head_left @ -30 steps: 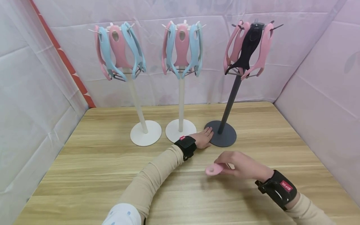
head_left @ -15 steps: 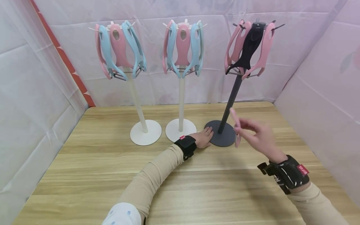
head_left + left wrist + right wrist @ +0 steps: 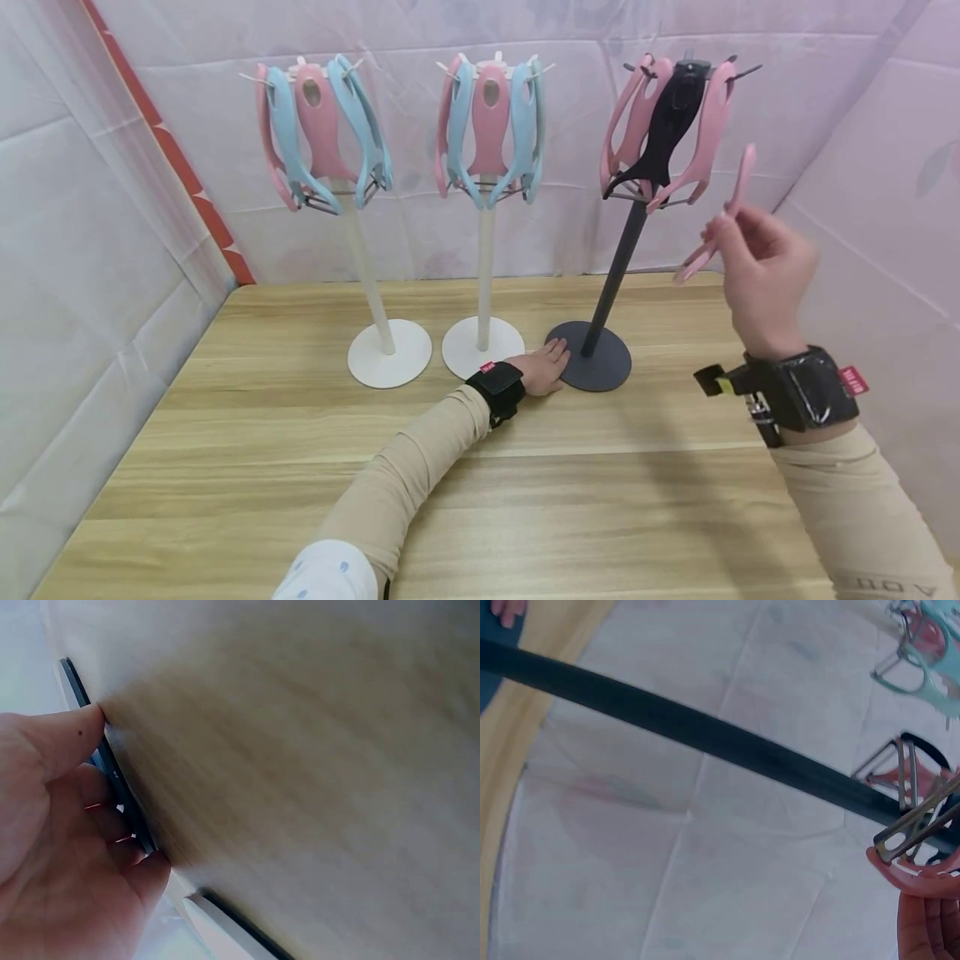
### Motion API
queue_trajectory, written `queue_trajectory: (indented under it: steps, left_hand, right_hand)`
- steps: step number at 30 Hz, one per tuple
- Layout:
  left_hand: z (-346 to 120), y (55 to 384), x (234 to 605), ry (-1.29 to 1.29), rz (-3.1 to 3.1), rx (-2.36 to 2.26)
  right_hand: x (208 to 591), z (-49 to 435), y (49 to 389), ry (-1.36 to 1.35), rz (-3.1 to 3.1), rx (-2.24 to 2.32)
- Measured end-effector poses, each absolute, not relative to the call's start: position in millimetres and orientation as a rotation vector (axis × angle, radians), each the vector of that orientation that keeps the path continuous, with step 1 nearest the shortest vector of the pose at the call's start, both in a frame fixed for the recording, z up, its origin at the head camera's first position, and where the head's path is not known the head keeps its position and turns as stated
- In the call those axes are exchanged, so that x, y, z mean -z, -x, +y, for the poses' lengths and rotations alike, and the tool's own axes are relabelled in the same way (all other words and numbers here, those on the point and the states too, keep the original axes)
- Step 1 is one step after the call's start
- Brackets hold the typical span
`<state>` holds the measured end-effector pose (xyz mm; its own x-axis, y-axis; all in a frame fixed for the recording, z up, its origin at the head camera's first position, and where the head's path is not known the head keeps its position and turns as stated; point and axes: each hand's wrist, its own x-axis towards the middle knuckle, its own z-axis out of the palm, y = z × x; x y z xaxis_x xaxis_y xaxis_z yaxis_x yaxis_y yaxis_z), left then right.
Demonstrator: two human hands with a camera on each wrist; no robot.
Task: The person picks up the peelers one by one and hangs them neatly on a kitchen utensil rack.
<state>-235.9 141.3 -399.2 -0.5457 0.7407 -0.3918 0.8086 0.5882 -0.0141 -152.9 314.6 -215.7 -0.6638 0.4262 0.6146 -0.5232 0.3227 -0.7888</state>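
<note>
My right hand [image 3: 772,279] pinches a pink Y-shaped peeler [image 3: 742,179] between thumb and fingers, raised just right of the dark stand's [image 3: 617,271] hanging peelers. In the right wrist view the metal blade end of this pink peeler [image 3: 919,883] overlaps the peelers on the stand. A black peeler [image 3: 670,125] hangs at the front of that stand, with pink peelers [image 3: 708,137] on either side. My left hand [image 3: 543,368] rests with extended fingers on the round dark base [image 3: 603,367]. The left wrist view shows its fingers along the dark base's edge [image 3: 124,787].
Two white stands, a middle one [image 3: 485,267] and a left one [image 3: 363,267], carry pink and blue peelers. Their round bases stand in line with the dark one on the wooden table [image 3: 525,517]. Hanging fabric [image 3: 562,233] encloses the back and sides.
My right hand has lifted the pink peeler from low over the table, up and to the right, turning it upright beside the dark stand's top. My left hand has stayed on the base.
</note>
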Motion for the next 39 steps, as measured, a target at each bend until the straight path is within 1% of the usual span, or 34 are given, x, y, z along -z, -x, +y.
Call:
queue_trajectory:
  steps: [7,15,23,30,39]
  left_hand:
    - [141.3,237.3,400.8,-1.262,2.482,0.261]
    - [141.7,236.3,400.5,-1.257,2.475,0.236]
    - [141.0,234.8,398.4,-1.264,2.469,0.230]
    - [140.8,235.5,399.3,-1.280,2.475,0.231]
    - [140.5,237.9,403.0,-1.270,2.484,0.227]
  right_hand:
    - [181.6,319.3,174.3,-0.051,-1.627,-1.562]
    - [163.2,321.1,183.8,0.016,-1.676,-1.515]
    - [154.6,320.9,190.3,0.086,-1.786,-1.399]
    - [150.7,321.6,194.1,0.060,-1.843,-1.426]
    - [158.5,319.0,194.6,0.062,-1.897,-1.417]
